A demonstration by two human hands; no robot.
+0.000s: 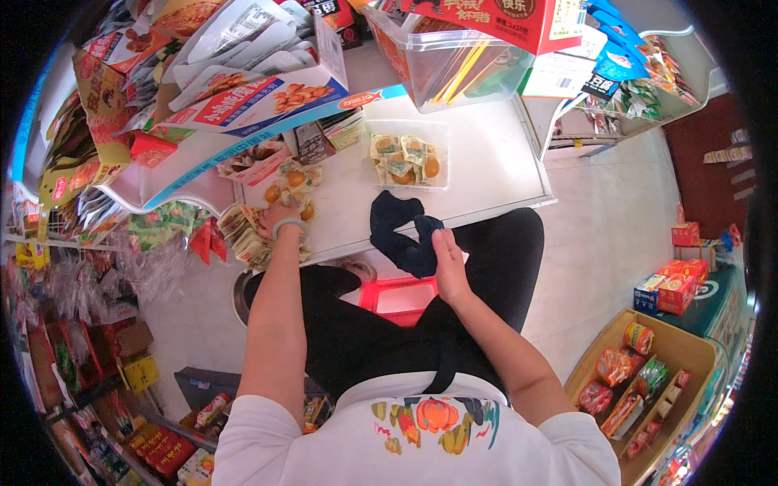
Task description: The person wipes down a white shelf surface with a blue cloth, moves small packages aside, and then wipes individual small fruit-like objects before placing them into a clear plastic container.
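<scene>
My left hand [281, 220], with a pale bangle at the wrist, reaches onto a pile of small egg-like snack packets [295, 182] at the left end of the white shelf; its fingertips are partly hidden, so a grip cannot be told. Upright packed sachets [242, 237] stand just left of it. My right hand [448, 258] holds a dark blue cloth loop [398, 234] by its right side, at the shelf's front edge. Behind the cloth, a clear plastic tub [448, 155] holds several of the same round snack packets.
Snack boxes [261, 97] fill the tier at upper left. A clear container with yellow sticks [468, 73] and a red box [510, 24] stand at the back. A red plastic stool or basket [401, 314] shows between my legs. A tan bin [681, 358] of snacks is at lower right.
</scene>
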